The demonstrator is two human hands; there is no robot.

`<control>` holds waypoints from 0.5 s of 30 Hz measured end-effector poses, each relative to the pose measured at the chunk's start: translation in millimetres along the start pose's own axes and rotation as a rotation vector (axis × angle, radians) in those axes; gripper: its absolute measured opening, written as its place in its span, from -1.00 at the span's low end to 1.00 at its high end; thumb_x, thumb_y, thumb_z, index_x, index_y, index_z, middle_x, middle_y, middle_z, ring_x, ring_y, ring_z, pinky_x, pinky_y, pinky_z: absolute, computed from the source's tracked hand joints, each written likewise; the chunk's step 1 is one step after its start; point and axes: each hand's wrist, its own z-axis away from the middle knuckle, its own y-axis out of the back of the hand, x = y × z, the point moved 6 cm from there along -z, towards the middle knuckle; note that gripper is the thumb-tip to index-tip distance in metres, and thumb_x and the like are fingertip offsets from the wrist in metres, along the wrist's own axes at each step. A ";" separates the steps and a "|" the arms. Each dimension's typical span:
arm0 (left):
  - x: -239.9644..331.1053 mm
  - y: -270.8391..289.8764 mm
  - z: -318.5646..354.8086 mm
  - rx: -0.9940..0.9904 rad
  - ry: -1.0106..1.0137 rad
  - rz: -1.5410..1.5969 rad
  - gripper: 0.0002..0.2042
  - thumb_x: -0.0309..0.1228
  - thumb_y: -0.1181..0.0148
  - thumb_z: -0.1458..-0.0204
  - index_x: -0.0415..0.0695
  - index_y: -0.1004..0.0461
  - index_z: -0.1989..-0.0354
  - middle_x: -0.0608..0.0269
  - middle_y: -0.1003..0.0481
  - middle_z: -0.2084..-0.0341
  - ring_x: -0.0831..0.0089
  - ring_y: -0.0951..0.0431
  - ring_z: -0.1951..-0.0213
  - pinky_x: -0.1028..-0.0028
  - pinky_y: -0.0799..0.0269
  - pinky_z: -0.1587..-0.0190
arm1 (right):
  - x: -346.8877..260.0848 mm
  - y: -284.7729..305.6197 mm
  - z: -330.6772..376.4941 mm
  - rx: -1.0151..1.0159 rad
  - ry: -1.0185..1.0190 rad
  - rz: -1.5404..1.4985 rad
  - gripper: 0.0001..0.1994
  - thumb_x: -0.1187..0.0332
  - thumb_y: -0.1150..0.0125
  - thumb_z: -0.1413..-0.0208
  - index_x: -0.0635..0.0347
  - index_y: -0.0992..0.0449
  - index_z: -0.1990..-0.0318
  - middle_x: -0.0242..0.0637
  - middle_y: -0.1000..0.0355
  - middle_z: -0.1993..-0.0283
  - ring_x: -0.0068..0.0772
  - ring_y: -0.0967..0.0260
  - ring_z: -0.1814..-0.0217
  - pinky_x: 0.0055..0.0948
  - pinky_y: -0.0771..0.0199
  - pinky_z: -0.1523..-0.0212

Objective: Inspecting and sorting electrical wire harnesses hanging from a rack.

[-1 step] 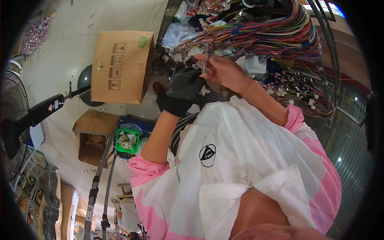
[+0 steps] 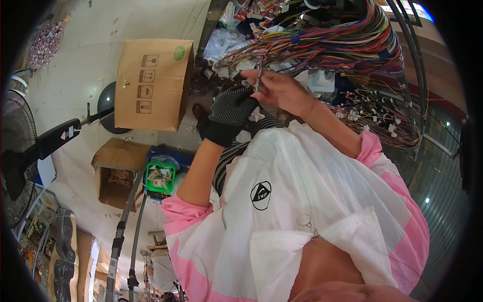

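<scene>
My left hand (image 2: 231,106), in a black dotted glove, is curled closed beside the cable pile. What its fingers grip is hidden. A small white piece (image 2: 256,115) shows just below the glove. My bare right hand (image 2: 283,91) meets it from the right, thumb and fingers bent around a thin greyish-purple wire (image 2: 260,76). That strand runs up toward a thick bundle of multicoloured wires (image 2: 332,48) lying just beyond both hands. White connectors (image 2: 223,72) sit at the bundle's left end.
A cardboard box (image 2: 153,85) stands left of my hands. Below it are an open carton (image 2: 115,173) and a green basket (image 2: 174,176) of small parts. A black fan (image 2: 17,141) is at far left. More wires (image 2: 375,113) hang right, by a metal frame (image 2: 423,90).
My right hand has shifted very slightly left. The white piece below my glove shows a little more. Otherwise the scene looks the same.
</scene>
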 end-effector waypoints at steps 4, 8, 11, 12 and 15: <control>-13.4 -10.2 8.7 -0.246 0.302 0.677 -0.74 -0.25 -0.10 -0.04 -0.18 -0.54 0.27 0.25 -0.50 0.36 0.44 -0.45 0.25 0.50 -0.30 0.12 | 9.3 2.8 -9.4 -0.139 -0.032 -0.073 -0.67 0.27 0.05 -0.21 0.32 -0.34 -0.02 -0.39 -0.33 0.35 -0.57 -0.29 0.34 -0.49 -0.32 0.19; -4.3 -8.0 17.5 -0.293 0.439 0.953 -0.73 -0.26 -0.07 -0.08 -0.22 -0.54 0.24 0.33 -0.50 0.30 0.58 -0.41 0.24 0.55 -0.28 0.11 | 15.1 8.6 -9.0 -0.216 -0.051 -0.060 -0.73 0.28 -0.06 -0.16 0.27 -0.39 0.08 -0.39 -0.40 0.32 -0.67 -0.26 0.43 -0.56 -0.38 0.28; -12.7 -10.8 18.5 -0.291 0.427 0.940 -0.71 -0.25 -0.07 -0.08 -0.23 -0.53 0.20 0.31 -0.51 0.28 0.56 -0.42 0.22 0.55 -0.28 0.10 | 7.6 5.6 -8.0 -0.166 -0.008 0.130 -0.75 0.24 -0.10 -0.14 0.24 -0.43 0.17 -0.44 -0.37 0.47 -0.68 -0.24 0.52 -0.63 -0.31 0.45; -17.0 -10.3 18.7 -0.277 0.434 0.902 -0.71 -0.25 -0.08 -0.07 -0.22 -0.52 0.18 0.28 -0.51 0.29 0.54 -0.43 0.22 0.55 -0.28 0.10 | 5.0 7.1 -8.3 -0.094 0.020 0.219 -0.76 0.24 -0.11 -0.13 0.24 -0.44 0.19 -0.45 -0.36 0.49 -0.68 -0.23 0.54 -0.65 -0.28 0.48; -18.6 -0.1 11.5 -0.122 0.313 0.544 -0.76 -0.29 -0.12 -0.02 -0.16 -0.54 0.23 0.25 -0.52 0.34 0.45 -0.47 0.26 0.48 -0.31 0.11 | -2.5 4.9 -6.6 0.094 0.075 0.433 -0.77 0.25 -0.12 -0.12 0.27 -0.46 0.26 -0.44 -0.35 0.51 -0.68 -0.24 0.57 -0.69 -0.24 0.55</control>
